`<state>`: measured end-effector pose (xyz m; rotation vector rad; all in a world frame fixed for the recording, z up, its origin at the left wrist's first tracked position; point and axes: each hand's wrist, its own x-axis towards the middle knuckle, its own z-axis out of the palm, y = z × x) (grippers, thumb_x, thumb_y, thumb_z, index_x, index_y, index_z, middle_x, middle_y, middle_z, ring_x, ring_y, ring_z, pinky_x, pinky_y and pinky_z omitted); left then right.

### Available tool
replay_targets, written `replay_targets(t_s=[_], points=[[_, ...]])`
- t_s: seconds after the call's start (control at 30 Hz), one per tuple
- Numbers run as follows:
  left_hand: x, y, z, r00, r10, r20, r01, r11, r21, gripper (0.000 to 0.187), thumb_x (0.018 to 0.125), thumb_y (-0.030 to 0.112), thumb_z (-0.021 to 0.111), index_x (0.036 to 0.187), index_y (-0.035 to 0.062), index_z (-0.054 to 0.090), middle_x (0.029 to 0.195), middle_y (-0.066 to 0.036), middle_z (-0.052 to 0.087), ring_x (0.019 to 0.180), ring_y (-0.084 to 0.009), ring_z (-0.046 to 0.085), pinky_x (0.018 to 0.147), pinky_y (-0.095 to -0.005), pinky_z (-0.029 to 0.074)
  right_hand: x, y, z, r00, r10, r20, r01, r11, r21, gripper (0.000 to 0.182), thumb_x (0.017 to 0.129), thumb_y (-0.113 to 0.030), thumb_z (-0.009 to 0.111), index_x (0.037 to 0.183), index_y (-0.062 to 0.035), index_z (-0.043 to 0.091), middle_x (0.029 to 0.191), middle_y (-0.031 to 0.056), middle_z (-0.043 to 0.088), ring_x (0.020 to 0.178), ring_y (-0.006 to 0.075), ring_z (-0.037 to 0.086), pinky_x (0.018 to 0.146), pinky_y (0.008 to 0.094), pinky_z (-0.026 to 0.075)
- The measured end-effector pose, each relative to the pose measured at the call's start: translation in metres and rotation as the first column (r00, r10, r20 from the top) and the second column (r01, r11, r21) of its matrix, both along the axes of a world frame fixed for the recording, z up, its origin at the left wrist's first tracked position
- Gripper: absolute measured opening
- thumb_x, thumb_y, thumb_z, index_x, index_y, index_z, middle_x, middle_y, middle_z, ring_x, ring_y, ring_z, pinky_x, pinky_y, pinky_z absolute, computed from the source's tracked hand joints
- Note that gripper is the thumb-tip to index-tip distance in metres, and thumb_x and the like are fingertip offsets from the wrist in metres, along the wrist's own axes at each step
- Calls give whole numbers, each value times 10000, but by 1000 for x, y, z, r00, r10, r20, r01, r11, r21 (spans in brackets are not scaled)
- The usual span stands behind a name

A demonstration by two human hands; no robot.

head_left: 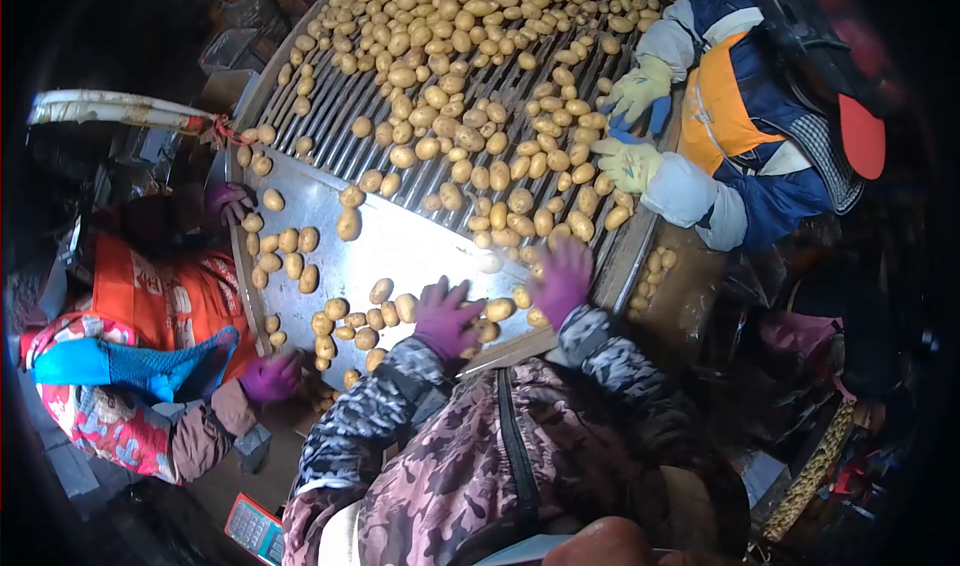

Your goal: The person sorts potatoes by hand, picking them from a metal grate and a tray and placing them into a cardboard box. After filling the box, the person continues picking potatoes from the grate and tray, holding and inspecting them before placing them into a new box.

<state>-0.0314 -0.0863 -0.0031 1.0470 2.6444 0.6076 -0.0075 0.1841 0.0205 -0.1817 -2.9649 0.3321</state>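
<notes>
Both of my hands wear purple gloves. My left hand (447,319) lies at the near edge of the metal tray (390,241), its fingers spread, beside potatoes (405,308) on its left and right. To the right, my right hand (563,278) is over the lower end of the roller grate (430,181), blurred, with potatoes around its fingers; whether it grips one cannot be made out. Loose potatoes lie on the tray's left part, and a dense heap of potatoes (460,6) covers the far end of the grate.
A co-worker in an orange apron (715,96) has gloved hands (635,91) over the grate's right side. Another in a red apron (170,296) stands at the left, purple-gloved hands (270,376) by the tray. White pipes (120,109) reach the tray's far left corner. A calculator (255,529) lies below.
</notes>
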Motion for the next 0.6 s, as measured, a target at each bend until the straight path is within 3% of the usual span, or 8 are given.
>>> replay_targets(t_s=[0.03, 0.07, 0.1, 0.13, 0.3, 0.37, 0.47, 0.6], points=[[-12, -19, -9, 996, 82, 35, -82, 997, -15, 521, 819, 420, 730, 1301, 222, 717, 1451, -171, 589, 1361, -514, 443, 1129, -666, 335, 15, -12, -13, 997, 57, 43, -63, 989, 136, 631, 870, -308, 703, 1443, -99, 545, 1486, 178, 520, 1429, 383, 431, 1184, 589, 294], [-37, -55, -15, 972, -233, -37, 220, 952, -215, 461, 847, 373, 712, 1263, 176, 723, 1423, -203, 595, 1324, -532, 469, 1118, -658, 355, 32, -19, -20, 994, 67, 87, -65, 998, -25, 624, 881, -297, 704, 1452, -90, 560, 1564, 207, 437, 1443, 416, 413, 1212, 650, 242], [-37, -67, -3, 980, 189, -61, -188, 982, 10, 428, 856, 329, 698, 1230, 122, 718, 1397, -235, 598, 1306, -551, 481, 1145, -657, 336, 41, -22, -1, 985, 139, 104, -103, 949, -297, 637, 898, -330, 709, 1469, -98, 550, 1575, 189, 432, 1465, 394, 392, 1219, 646, 228], [-44, -90, -13, 942, 160, -296, -183, 982, -52, 506, 825, 294, 704, 1292, 98, 695, 1398, -247, 596, 1345, -520, 477, 1112, -672, 378, 53, -19, 0, 967, 228, 116, -176, 923, -343, 594, 889, -291, 747, 1424, -88, 590, 1482, 199, 534, 1396, 380, 489, 1184, 587, 346], [-63, -117, -7, 871, 446, -205, -433, 895, 105, 761, 786, 230, 777, 1473, 9, 536, 1506, -321, 487, 1425, -552, 392, 1198, -615, 329, -3, 0, 30, 979, -169, 110, 158, 301, -940, 542, 902, -121, 799, 1398, -9, 611, 1305, 124, 681, 1237, 205, 619, 1063, 363, 504], [-77, -87, 3, 911, 412, 3, -371, 816, 443, 899, 748, 198, 817, 1533, -21, 440, 1570, -322, 405, 1470, -511, 367, 1224, -571, 312, -37, 31, 13, 996, -78, -47, -16, 361, -932, 860, 860, -117, 835, 1581, 0, 382, 1525, 143, 527, 1393, 274, 518, 1181, 412, 411], [-123, -46, 43, 972, 220, 77, -228, 825, 516, 1093, 739, 182, 796, 1642, -16, 213, 1674, -300, 237, 1573, -452, 218, 1286, -506, 218, -90, 46, 74, 992, 57, -111, -124, 346, -930, 1122, 809, -163, 862, 1669, -24, 155, 1694, 188, 266, 1557, 331, 275, 1288, 469, 192], [-212, -50, 61, 945, 290, 151, -283, 493, 823, 1141, 750, 162, 760, 1678, 22, 111, 1718, -246, 193, 1596, -364, 198, 1307, -444, 138, -138, 83, 76, 938, -179, -296, -167, 514, -841, 952, 785, -139, 869, 1579, 6, 364, 1486, 203, 537, 1367, 276, 529, 1147, 394, 436]])
